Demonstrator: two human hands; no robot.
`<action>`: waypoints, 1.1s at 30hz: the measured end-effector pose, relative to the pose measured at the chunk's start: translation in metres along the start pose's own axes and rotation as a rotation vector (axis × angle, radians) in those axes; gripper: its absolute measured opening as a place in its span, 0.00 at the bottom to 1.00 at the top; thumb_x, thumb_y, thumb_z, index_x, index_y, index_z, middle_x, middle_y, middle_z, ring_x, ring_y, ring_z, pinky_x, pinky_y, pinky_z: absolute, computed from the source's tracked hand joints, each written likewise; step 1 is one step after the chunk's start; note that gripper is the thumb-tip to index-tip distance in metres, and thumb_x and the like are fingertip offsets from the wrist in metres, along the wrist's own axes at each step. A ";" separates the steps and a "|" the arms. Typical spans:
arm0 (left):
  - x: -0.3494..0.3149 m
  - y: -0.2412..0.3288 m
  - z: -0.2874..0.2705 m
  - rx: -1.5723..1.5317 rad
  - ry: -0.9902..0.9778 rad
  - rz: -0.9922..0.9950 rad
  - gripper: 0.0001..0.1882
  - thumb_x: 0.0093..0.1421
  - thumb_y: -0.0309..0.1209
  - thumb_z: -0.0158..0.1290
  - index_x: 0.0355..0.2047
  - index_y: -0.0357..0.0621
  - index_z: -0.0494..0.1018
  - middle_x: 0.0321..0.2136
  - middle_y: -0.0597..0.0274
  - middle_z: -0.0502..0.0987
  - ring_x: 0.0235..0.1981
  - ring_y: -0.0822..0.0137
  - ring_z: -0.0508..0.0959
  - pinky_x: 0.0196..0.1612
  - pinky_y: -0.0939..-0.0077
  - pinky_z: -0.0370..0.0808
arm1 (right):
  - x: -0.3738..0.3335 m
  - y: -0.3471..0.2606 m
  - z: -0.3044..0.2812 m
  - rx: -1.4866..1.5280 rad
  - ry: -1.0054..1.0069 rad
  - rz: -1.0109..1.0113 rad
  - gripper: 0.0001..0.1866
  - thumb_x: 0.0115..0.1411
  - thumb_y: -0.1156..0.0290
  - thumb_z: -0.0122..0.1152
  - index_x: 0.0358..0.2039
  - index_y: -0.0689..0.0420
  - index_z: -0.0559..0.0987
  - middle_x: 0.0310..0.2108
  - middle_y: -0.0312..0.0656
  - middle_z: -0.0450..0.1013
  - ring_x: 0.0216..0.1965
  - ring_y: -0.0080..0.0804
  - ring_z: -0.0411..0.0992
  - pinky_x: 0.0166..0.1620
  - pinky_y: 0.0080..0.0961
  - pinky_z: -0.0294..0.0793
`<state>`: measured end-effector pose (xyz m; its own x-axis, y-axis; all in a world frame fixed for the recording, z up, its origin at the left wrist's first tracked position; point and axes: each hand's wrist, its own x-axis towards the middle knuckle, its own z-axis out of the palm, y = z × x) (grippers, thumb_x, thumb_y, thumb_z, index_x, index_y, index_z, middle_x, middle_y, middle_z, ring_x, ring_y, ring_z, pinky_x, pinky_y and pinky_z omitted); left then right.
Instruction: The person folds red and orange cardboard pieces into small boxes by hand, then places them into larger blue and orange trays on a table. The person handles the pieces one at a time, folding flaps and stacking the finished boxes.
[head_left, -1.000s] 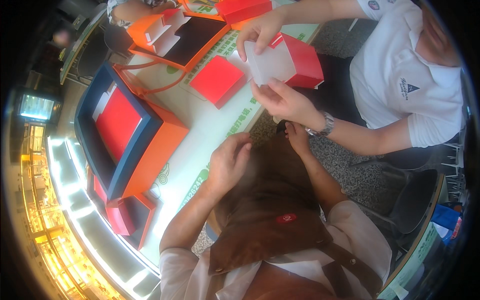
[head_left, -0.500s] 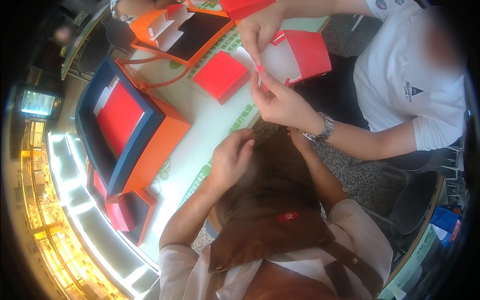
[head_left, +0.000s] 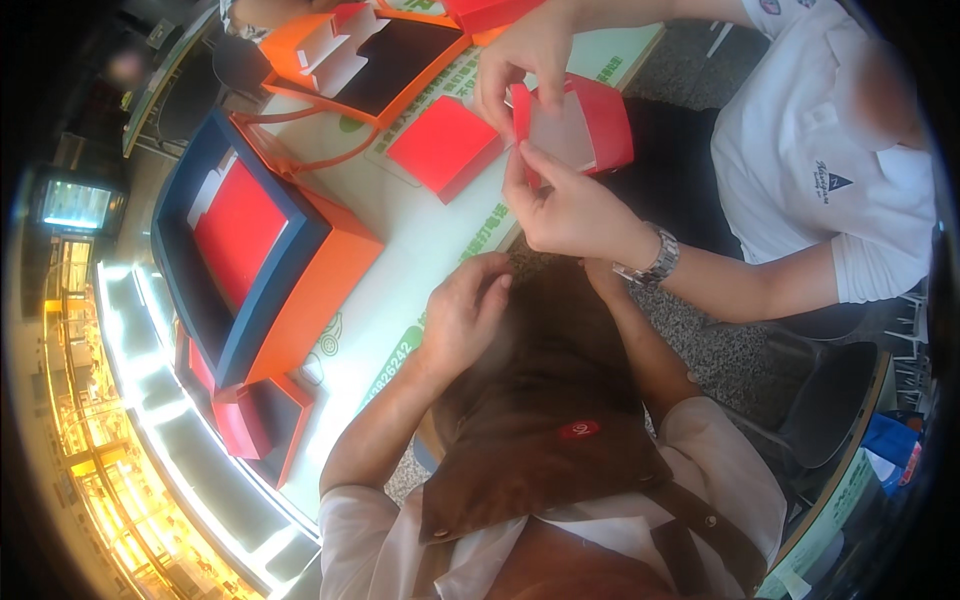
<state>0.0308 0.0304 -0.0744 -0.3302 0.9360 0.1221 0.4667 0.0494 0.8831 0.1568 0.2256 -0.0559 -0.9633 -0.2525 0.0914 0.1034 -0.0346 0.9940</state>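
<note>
At the table's edge my left hand [head_left: 468, 305] rests loosely curled, its thumb apart from the fingers, with nothing visible in it. My right hand [head_left: 603, 278] is mostly hidden behind a co-worker's wrist, so its fingers do not show. Just beyond my hands, a co-worker's two hands [head_left: 575, 205] hold a partly folded red carton [head_left: 608, 125] with a pale inside, pinching its near edge. Beside it on the table lies a closed red box [head_left: 445, 145].
A large orange box with a dark blue rim [head_left: 310, 240] stands at the left, holding red card. A smaller pink-red box [head_left: 242, 425] sits by its near end. Farther back is an orange tray [head_left: 395, 110] with folded cartons. A dark chair [head_left: 830, 405] stands at right.
The co-worker's far hand has shifted onto the carton, and its flap now stands folded up. The carton has moved slightly left and nearer. My hands have hardly moved.
</note>
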 end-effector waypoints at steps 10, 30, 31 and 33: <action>0.001 0.002 0.001 -0.037 -0.005 -0.037 0.11 0.70 0.24 0.56 0.51 0.34 0.76 0.41 0.52 0.85 0.44 0.62 0.86 0.46 0.70 0.82 | -0.027 -0.059 -0.009 0.454 -0.134 0.303 0.11 0.70 0.75 0.58 0.40 0.72 0.82 0.37 0.46 0.81 0.44 0.28 0.79 0.50 0.20 0.79; 0.000 0.001 0.000 -0.060 0.030 -0.005 0.12 0.68 0.25 0.57 0.50 0.35 0.77 0.41 0.49 0.84 0.42 0.57 0.86 0.45 0.67 0.83 | -0.022 -0.036 -0.009 0.430 -0.001 0.205 0.14 0.72 0.70 0.55 0.42 0.71 0.81 0.35 0.46 0.80 0.41 0.31 0.78 0.48 0.24 0.77; 0.000 0.002 0.000 -0.039 0.018 -0.011 0.11 0.69 0.25 0.57 0.50 0.35 0.77 0.41 0.50 0.84 0.42 0.59 0.86 0.45 0.69 0.83 | -0.033 -0.067 -0.011 0.604 -0.083 0.325 0.14 0.72 0.69 0.55 0.41 0.70 0.81 0.34 0.46 0.80 0.39 0.31 0.77 0.47 0.24 0.77; 0.000 0.005 -0.002 0.005 -0.002 -0.023 0.10 0.71 0.24 0.56 0.50 0.35 0.76 0.41 0.54 0.85 0.42 0.64 0.86 0.44 0.72 0.81 | -0.062 -0.141 -0.021 1.450 -0.227 0.837 0.14 0.72 0.68 0.56 0.40 0.69 0.81 0.32 0.44 0.79 0.36 0.29 0.77 0.43 0.24 0.77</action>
<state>0.0310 0.0295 -0.0692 -0.3394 0.9352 0.1014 0.4635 0.0724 0.8832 0.2069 0.2255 -0.2032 -0.7928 0.3986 0.4612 0.3954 0.9121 -0.1086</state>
